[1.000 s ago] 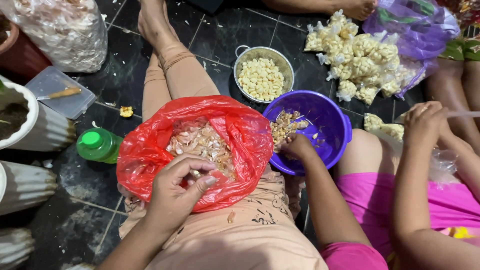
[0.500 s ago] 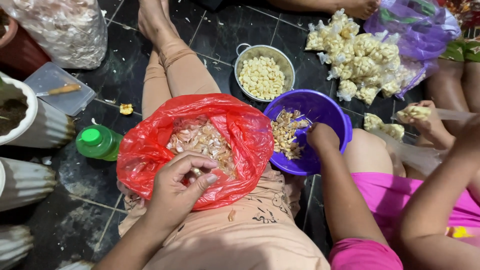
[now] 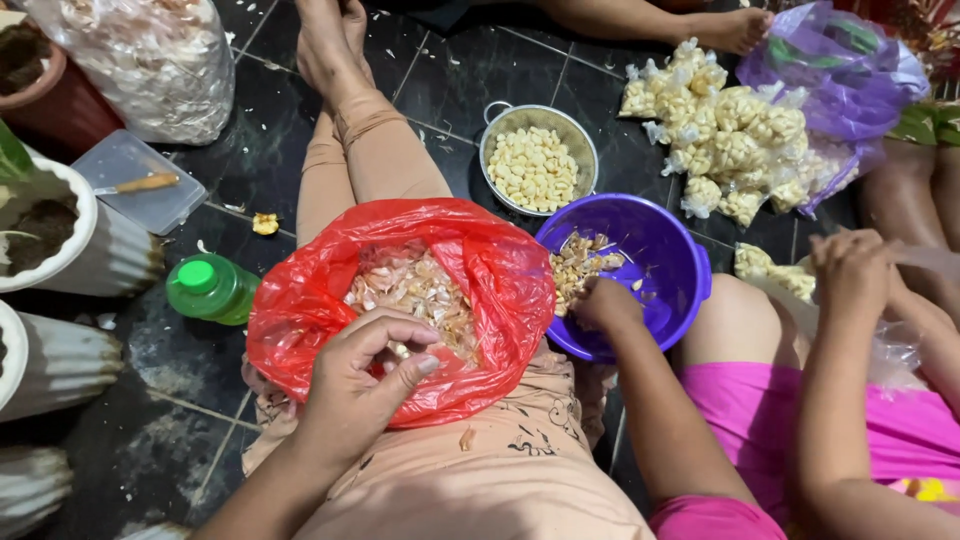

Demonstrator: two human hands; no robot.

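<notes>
A red plastic bag (image 3: 500, 300) full of garlic peels lies open on my lap. Over its near edge, my left hand (image 3: 360, 390) pinches a small garlic clove (image 3: 400, 352) between thumb and fingers. My right hand (image 3: 605, 303) reaches into the purple bowl (image 3: 665, 250) just right of the bag. Its fingers curl down onto the unpeeled garlic cloves (image 3: 580, 265) heaped at the bowl's left side. Beyond the bowl stands a metal pot of peeled cloves (image 3: 535, 165).
A person in pink sits at my right, their hands (image 3: 850, 265) on a clear plastic bag. Small packets of garlic (image 3: 730, 130) and a purple bag (image 3: 830, 60) lie beyond. On the left are a green bottle (image 3: 210, 288), white planters (image 3: 70, 240), a lidded box (image 3: 135, 180) and a sack of peels (image 3: 150, 60).
My right hand pushed deeper into the purple bowl, then drew back to its near left side. The neighbour's hands shifted with the clear bag. My left hand stayed over the red bag.
</notes>
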